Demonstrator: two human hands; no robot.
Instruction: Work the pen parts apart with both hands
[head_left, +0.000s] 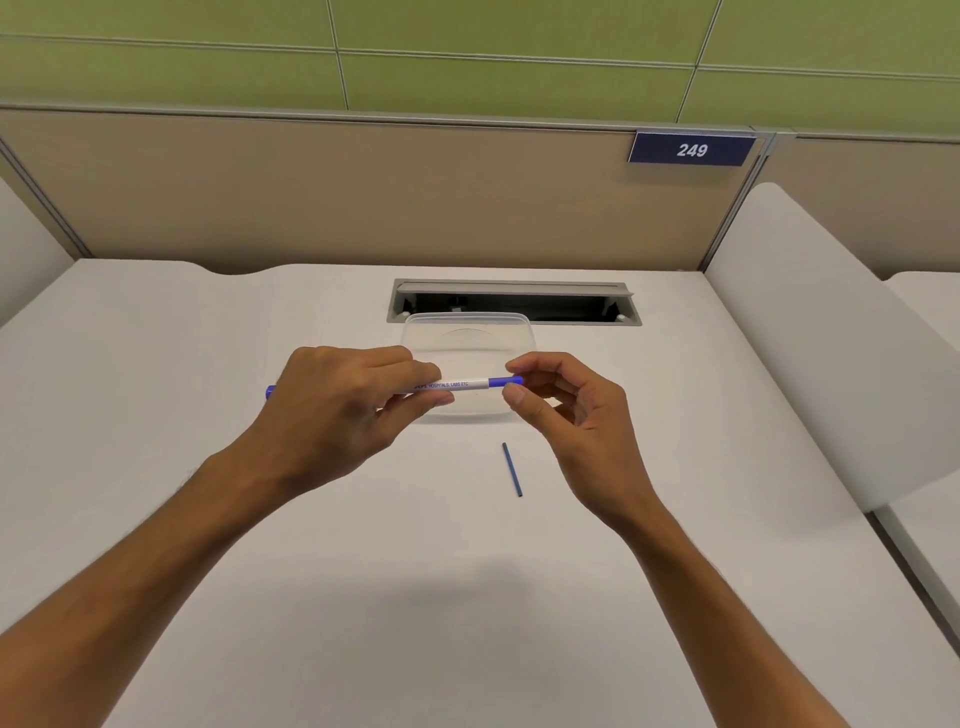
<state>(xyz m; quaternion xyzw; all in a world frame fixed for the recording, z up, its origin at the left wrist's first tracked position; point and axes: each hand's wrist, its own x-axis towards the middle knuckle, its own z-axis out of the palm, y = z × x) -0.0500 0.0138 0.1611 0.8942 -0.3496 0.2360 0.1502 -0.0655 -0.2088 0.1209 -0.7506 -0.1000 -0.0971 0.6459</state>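
While the pen (451, 385) hangs level above the desk (208, 519) | left hand (337, 410) curled round its barrel, right hand (561, 410) pinching its blue end | risk: a hard pull flings a part onto the clear lid (519, 332) | thin blue rod (511, 469) lying loose could roll.

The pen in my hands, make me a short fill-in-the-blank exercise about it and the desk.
1. The left hand grips the pen by its ____ barrel.
2. The right hand pinches the pen's ____ end.
3. The thin blue refill lies on the ____.
4. The blue sign reads ____.

Missing words: white; blue; desk; 249
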